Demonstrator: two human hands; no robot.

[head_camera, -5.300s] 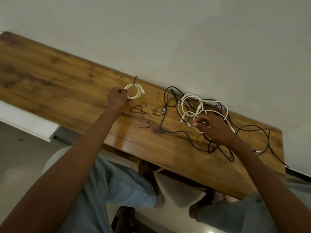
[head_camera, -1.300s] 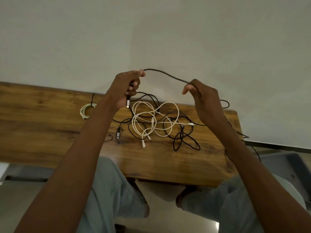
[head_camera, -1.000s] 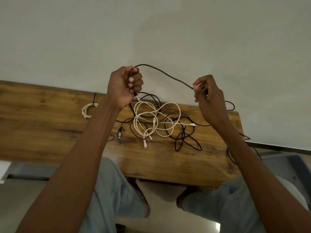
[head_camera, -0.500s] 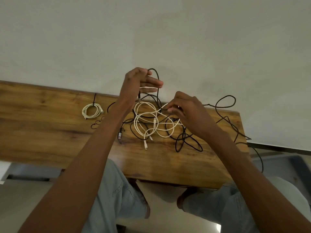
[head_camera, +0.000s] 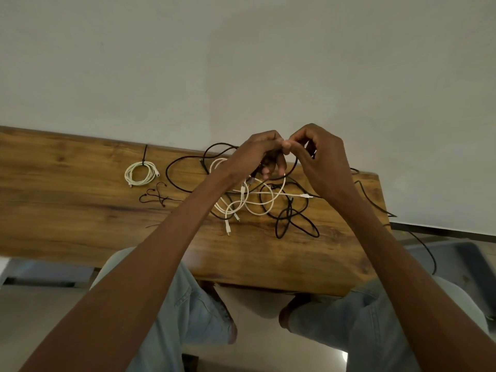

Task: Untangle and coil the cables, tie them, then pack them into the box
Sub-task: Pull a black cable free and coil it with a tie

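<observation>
Wooden table (head_camera: 80, 224) set against a pale wall (head_camera: 241, 63), seen from above by a seated person in light blue jeans (head_camera: 188, 318). Left hand (head_camera: 255, 157) raised above the far middle of the table, fingers curled round a loop of black cable (head_camera: 290, 171), which curves down below the fingers and back up toward the other hand. Right hand (head_camera: 322, 159) just beside it, fingertips nearly touching those of the left, thumb and forefinger pinching the same black cable near its top. Remaining length of the black cable spread over the table: one long arc to the left of the hands, several crossed loops near the table's front right, and a strand trailing off the right edge and hanging down. Tangle of white cables (head_camera: 249, 200) lying on the table directly beneath the hands, loops overlapping each other and the black cable, plugs pointing toward the near edge. Coiled white cable (head_camera: 140, 173), already bound with a black tie, lying flat well to the left of the tangle. Loose black ties (head_camera: 158, 196) in a small cluster just in front of that coil. Grey box (head_camera: 456, 264), blurred, partly visible below the table's right end.
</observation>
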